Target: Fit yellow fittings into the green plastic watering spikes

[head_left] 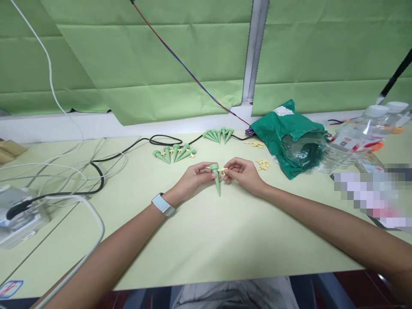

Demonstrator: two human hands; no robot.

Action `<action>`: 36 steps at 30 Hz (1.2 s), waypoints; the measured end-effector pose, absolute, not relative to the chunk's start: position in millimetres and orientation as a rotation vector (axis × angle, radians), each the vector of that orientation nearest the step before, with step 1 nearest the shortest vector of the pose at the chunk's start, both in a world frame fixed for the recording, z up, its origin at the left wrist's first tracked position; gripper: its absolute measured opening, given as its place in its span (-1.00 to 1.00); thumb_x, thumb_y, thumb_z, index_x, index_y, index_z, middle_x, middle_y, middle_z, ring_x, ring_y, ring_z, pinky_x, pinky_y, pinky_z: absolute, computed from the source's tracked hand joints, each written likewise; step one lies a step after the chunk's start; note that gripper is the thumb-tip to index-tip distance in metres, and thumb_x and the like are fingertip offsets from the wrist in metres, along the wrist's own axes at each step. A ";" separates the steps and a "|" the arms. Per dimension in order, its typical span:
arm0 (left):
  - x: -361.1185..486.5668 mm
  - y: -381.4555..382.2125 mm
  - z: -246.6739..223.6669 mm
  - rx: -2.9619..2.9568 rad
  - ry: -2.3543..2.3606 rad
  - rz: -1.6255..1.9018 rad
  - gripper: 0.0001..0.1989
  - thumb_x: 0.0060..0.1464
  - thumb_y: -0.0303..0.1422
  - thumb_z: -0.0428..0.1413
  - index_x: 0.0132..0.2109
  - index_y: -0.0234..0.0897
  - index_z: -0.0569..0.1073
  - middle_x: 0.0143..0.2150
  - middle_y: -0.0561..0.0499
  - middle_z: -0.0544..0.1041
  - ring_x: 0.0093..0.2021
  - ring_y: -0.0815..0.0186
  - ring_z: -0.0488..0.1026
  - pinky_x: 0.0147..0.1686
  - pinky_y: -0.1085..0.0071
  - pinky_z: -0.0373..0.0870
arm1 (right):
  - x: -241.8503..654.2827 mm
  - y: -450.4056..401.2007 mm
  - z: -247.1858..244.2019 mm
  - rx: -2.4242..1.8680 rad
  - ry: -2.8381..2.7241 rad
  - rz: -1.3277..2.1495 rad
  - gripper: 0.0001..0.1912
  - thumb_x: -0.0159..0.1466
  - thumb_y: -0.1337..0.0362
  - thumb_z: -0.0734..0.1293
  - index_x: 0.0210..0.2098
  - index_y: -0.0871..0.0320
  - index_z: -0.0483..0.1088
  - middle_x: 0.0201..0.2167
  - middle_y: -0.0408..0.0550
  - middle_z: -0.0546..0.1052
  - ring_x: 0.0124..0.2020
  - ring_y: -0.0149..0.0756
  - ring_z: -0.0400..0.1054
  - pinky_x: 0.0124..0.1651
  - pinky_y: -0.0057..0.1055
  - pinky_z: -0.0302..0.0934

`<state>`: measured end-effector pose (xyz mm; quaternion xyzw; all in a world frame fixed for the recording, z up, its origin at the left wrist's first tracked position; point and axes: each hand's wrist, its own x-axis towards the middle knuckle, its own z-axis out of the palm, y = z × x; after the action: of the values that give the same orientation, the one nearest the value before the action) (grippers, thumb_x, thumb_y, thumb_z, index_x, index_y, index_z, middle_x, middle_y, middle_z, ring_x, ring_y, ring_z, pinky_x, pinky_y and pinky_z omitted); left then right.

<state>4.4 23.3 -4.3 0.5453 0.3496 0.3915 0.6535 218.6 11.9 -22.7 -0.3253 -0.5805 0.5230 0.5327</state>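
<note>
My left hand (pixel 197 179) grips a green plastic plant watering spike (pixel 217 183), its wide cap up and its point down, just above the table. Pinched in my right hand (pixel 245 175) is a small yellow valve piece (pixel 222 171), which meets the side of the spike below the cap; how deep it sits I cannot tell. Beyond my left hand lies a row of several green spikes (pixel 175 153) with yellow pieces on them. Farther back rests another group of green spikes (pixel 219 135). Loose yellow pieces (pixel 263 165) form a small pile near my right hand, with a second pile (pixel 255 145) behind it.
A torn green plastic bag (pixel 273 124) stands at the back right, beside clear bottles (pixel 357 133). A blurred-out flat item (pixel 370 197) lies at the right. Cables (pixel 101 171) and a white power strip (pixel 24 214) occupy the left side of the table (pixel 225 244).
</note>
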 end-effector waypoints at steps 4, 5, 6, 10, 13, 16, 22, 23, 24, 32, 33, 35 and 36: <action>5.1 24.5 -5.3 1.267 0.779 0.899 -0.53 -0.05 -0.37 0.39 0.04 -0.31 0.55 -0.22 -0.08 0.62 -0.14 0.19 0.57 0.08 0.12 0.42 | 218.9 11.2 -20.5 -0.769 -1.389 1.253 -0.65 0.12 0.09 0.55 -0.29 0.20 0.46 -0.46 -0.08 0.59 -0.44 -0.26 0.55 -0.35 -0.35 0.49; 5.1 24.8 -5.2 1.282 0.780 0.899 -0.54 -0.04 -0.36 0.39 0.04 -0.30 0.56 -0.23 -0.06 0.62 -0.15 0.20 0.57 0.07 0.13 0.42 | 219.1 10.9 -19.7 -0.771 -1.389 1.251 -0.65 0.11 0.08 0.55 -0.30 0.20 0.47 -0.47 -0.08 0.59 -0.44 -0.27 0.55 -0.35 -0.35 0.49; 5.1 25.0 -5.0 1.297 0.787 0.901 -0.55 -0.04 -0.36 0.39 0.03 -0.29 0.56 -0.25 -0.04 0.61 -0.17 0.22 0.56 0.06 0.15 0.42 | 219.3 10.4 -19.0 -0.772 -1.390 1.248 -0.64 0.11 0.08 0.55 -0.30 0.20 0.47 -0.47 -0.08 0.59 -0.44 -0.27 0.55 -0.35 -0.35 0.49; 4.9 24.9 -4.2 1.344 0.829 0.898 -0.54 -0.06 -0.34 0.40 0.03 -0.27 0.56 -0.29 0.00 0.57 -0.19 0.24 0.54 0.02 0.19 0.42 | 219.8 7.9 -17.1 -0.771 -1.401 1.243 -0.64 0.10 0.07 0.56 -0.30 0.20 0.47 -0.47 -0.07 0.59 -0.44 -0.27 0.55 -0.35 -0.36 0.48; 5.1 24.0 -3.7 1.364 0.840 0.901 -0.55 -0.06 -0.33 0.40 0.02 -0.25 0.56 -0.29 0.01 0.56 -0.19 0.25 0.53 0.00 0.21 0.42 | 220.3 6.3 -16.9 -0.791 -1.423 1.240 -0.65 0.12 0.07 0.55 -0.30 0.20 0.48 -0.47 -0.08 0.59 -0.45 -0.27 0.54 -0.36 -0.37 0.46; 5.5 23.2 -3.4 1.373 0.827 0.906 -0.59 -0.06 -0.33 0.40 -0.03 -0.25 0.56 -0.32 0.03 0.57 -0.22 0.27 0.53 -0.04 0.24 0.43 | 220.6 6.1 -18.3 -0.810 -1.440 1.238 -0.65 0.13 0.05 0.54 -0.30 0.19 0.49 -0.47 -0.08 0.59 -0.46 -0.28 0.54 -0.36 -0.37 0.46; 6.2 22.3 -2.3 1.307 0.832 0.941 -0.67 -0.01 -0.28 0.38 -0.09 -0.26 0.58 -0.40 0.05 0.57 -0.31 0.29 0.52 -0.11 0.25 0.46 | 219.9 6.5 -20.5 -0.766 -1.450 1.279 -0.64 0.12 0.04 0.54 -0.28 0.19 0.50 -0.48 -0.09 0.59 -0.50 -0.32 0.51 -0.39 -0.37 0.44; 6.4 22.1 -1.7 1.298 0.842 0.940 -0.66 -0.01 -0.28 0.38 -0.08 -0.26 0.58 -0.38 0.03 0.58 -0.30 0.28 0.53 -0.10 0.24 0.47 | 219.8 6.3 -20.2 -0.758 -1.441 1.298 -0.64 0.12 0.05 0.54 -0.28 0.20 0.50 -0.47 -0.09 0.59 -0.50 -0.31 0.51 -0.39 -0.37 0.44; 6.7 21.9 -1.1 1.290 0.851 0.938 -0.65 -0.01 -0.28 0.38 -0.06 -0.27 0.59 -0.36 0.01 0.59 -0.28 0.27 0.54 -0.08 0.22 0.47 | 219.8 6.1 -19.8 -0.755 -1.431 1.313 -0.63 0.11 0.05 0.55 -0.28 0.20 0.49 -0.47 -0.09 0.60 -0.49 -0.31 0.52 -0.39 -0.37 0.44; 7.1 21.0 1.0 1.242 0.819 0.914 -0.62 0.00 -0.29 0.37 -0.02 -0.32 0.64 -0.11 -0.16 0.66 -0.14 0.16 0.57 0.02 0.15 0.45 | 221.9 8.6 -20.0 -0.781 -1.352 1.382 -0.61 0.05 0.06 0.58 -0.32 0.22 0.51 -0.48 -0.04 0.61 -0.47 -0.28 0.54 -0.33 -0.33 0.46; 6.8 21.3 0.4 1.245 0.821 0.911 -0.61 -0.01 -0.29 0.38 -0.01 -0.32 0.64 -0.11 -0.16 0.66 -0.14 0.17 0.57 0.02 0.16 0.46 | 222.3 9.2 -20.3 -0.782 -1.339 1.394 -0.61 0.04 0.06 0.59 -0.32 0.23 0.51 -0.49 -0.04 0.61 -0.47 -0.27 0.54 -0.34 -0.32 0.47; 6.1 22.0 -1.1 1.255 0.838 0.916 -0.59 -0.03 -0.31 0.39 0.00 -0.31 0.64 -0.15 -0.14 0.67 -0.17 0.19 0.56 0.00 0.17 0.46 | 222.7 9.8 -20.7 -0.786 -1.320 1.424 -0.61 0.03 0.07 0.59 -0.33 0.23 0.51 -0.49 -0.04 0.61 -0.49 -0.28 0.53 -0.36 -0.33 0.47; 5.8 22.3 -1.9 1.263 0.848 0.920 -0.57 -0.05 -0.32 0.40 0.01 -0.30 0.64 -0.18 -0.13 0.67 -0.18 0.20 0.56 0.00 0.17 0.47 | 222.6 9.7 -21.0 -0.788 -1.311 1.439 -0.61 0.03 0.08 0.59 -0.34 0.24 0.51 -0.49 -0.04 0.61 -0.50 -0.28 0.53 -0.37 -0.34 0.47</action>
<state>5.8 22.3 -1.9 0.5517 0.3704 0.4017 0.6302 222.6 9.7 -21.0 -0.3256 -0.5415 0.5943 0.4975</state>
